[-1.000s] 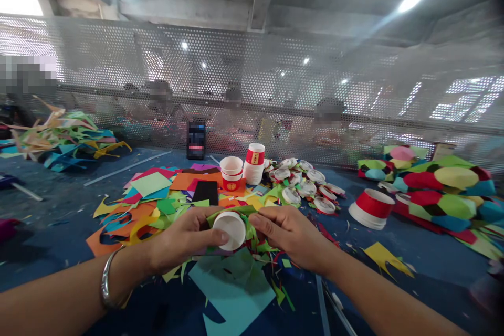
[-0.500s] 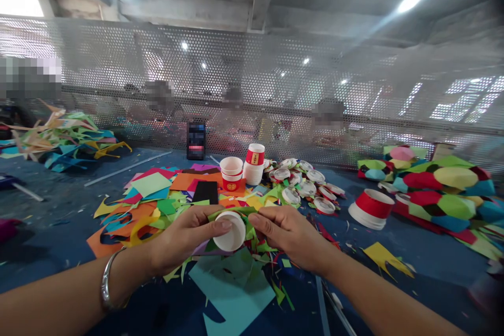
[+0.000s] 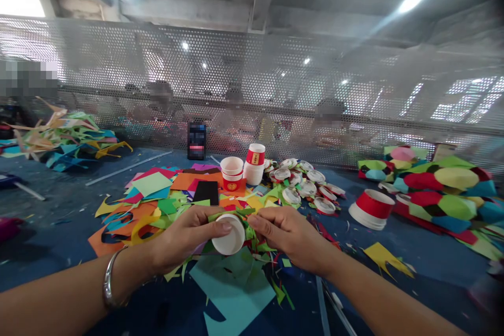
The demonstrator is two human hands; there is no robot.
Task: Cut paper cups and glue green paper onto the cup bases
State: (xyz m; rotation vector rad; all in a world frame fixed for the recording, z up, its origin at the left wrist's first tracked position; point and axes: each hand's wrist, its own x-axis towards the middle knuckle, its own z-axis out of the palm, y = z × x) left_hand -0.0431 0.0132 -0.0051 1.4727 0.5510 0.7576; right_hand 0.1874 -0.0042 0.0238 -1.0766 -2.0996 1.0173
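A small white paper cup piece (image 3: 228, 235) with a round rim is gripped by my left hand (image 3: 185, 236), the thumb lying over its edge. Green paper shows along its upper rim, between the two hands. My right hand (image 3: 289, 233) pinches the end of that green paper (image 3: 244, 212) just right of the cup piece. Beneath the hands lie green scraps and a large light-blue sheet (image 3: 240, 294) with a curved cut-out.
Behind the hands stand paper cups (image 3: 231, 181), a red-and-white stack (image 3: 255, 165) and a phone (image 3: 196, 142). Several cup bottoms (image 3: 308, 188) lie right of them. A wide cup (image 3: 372, 209) and colourful paper pieces (image 3: 441, 194) are at the right. People sit behind a perforated screen (image 3: 220, 58).
The cup piece has turned slightly and shifted a little left and down in my left hand. My hands have barely moved.
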